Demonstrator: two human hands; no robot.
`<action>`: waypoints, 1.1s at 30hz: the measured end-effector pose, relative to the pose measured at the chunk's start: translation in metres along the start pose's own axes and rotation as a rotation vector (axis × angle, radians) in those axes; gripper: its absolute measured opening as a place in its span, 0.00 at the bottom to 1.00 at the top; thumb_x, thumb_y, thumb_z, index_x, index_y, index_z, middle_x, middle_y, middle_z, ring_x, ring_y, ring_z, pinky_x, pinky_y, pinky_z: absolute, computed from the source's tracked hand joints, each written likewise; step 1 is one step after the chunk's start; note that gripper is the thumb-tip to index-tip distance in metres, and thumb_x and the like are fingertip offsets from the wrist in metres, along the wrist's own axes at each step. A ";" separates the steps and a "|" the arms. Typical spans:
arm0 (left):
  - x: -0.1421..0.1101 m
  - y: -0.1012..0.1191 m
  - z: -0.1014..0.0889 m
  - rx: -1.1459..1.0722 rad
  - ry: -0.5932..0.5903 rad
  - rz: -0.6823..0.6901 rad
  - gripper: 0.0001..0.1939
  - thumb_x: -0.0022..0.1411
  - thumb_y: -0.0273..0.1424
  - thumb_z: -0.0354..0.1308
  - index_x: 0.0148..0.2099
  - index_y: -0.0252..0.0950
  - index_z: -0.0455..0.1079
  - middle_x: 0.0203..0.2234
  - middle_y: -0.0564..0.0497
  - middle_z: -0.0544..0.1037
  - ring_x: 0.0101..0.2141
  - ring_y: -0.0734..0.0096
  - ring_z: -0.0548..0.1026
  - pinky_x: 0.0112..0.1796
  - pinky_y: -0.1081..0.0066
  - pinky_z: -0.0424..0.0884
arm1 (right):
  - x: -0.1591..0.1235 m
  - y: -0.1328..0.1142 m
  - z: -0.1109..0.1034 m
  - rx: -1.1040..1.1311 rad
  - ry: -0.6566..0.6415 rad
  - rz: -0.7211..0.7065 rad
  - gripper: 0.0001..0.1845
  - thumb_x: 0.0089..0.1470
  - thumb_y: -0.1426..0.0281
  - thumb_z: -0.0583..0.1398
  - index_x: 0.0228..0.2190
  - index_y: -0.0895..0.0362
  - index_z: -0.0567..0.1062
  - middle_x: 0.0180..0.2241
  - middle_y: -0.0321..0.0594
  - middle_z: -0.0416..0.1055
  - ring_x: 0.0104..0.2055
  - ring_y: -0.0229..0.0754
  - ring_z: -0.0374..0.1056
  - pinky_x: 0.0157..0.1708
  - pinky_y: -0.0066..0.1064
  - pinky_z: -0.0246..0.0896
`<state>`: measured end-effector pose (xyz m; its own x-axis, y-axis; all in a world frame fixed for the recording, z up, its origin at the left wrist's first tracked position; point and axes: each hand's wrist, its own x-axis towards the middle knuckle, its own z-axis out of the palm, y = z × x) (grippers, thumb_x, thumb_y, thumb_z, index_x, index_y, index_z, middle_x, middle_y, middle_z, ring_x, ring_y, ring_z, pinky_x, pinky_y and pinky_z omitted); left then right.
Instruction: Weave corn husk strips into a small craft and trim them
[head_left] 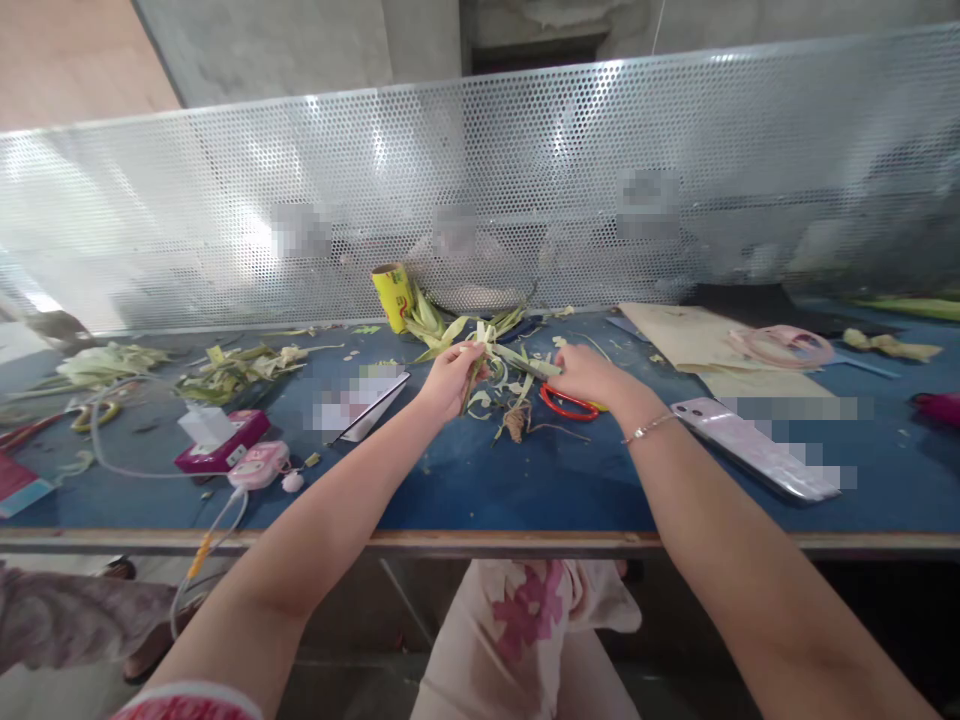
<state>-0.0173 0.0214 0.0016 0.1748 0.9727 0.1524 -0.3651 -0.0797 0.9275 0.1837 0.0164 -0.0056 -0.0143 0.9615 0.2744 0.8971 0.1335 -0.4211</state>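
My left hand (451, 376) is closed around a small bundle of pale green corn husk strips (484, 335), whose ends stick up above the fingers. My right hand (589, 375) has its fingers closed on red-handled scissors (568, 403). The blades point left toward the bundle, and the red handle loop hangs below the fingers. Husk scraps lie under and between both hands. Just below them rests a small tangle of brown twine (516, 422), with a loose end trailing right.
A yellow tube (392, 297) stands against the perforated metal screen (480, 190). Phones lie on the left and at right (757, 445). Left are a charger with cable (259, 465), a purple power block (223, 443) and husk piles (244, 372). Cardboard (690, 335) is at right.
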 end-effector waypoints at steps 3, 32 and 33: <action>0.002 0.001 -0.002 -0.049 0.047 -0.025 0.11 0.47 0.31 0.65 0.26 0.33 0.65 0.20 0.56 0.70 0.22 0.83 0.68 0.30 0.76 0.69 | -0.001 0.007 0.001 -0.238 -0.224 0.171 0.17 0.39 0.67 0.63 0.35 0.60 0.74 0.37 0.57 0.71 0.37 0.54 0.70 0.31 0.38 0.63; -0.003 -0.010 0.004 0.062 -0.001 -0.089 0.13 0.42 0.35 0.68 0.25 0.33 0.69 0.21 0.56 0.70 0.24 0.81 0.67 0.32 0.74 0.67 | -0.004 -0.040 0.036 0.624 0.308 -0.362 0.08 0.49 0.67 0.60 0.32 0.56 0.76 0.33 0.42 0.75 0.34 0.42 0.71 0.37 0.36 0.68; -0.003 -0.010 0.004 0.067 -0.009 -0.087 0.13 0.41 0.35 0.68 0.25 0.33 0.69 0.20 0.56 0.69 0.24 0.81 0.67 0.31 0.74 0.67 | -0.004 -0.040 0.035 0.613 0.320 -0.369 0.07 0.49 0.68 0.60 0.32 0.56 0.76 0.33 0.41 0.75 0.34 0.42 0.71 0.36 0.35 0.68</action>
<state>-0.0109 0.0181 -0.0069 0.2116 0.9746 0.0728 -0.2862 -0.0094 0.9581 0.1321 0.0152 -0.0204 -0.0528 0.7254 0.6863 0.4535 0.6297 -0.6307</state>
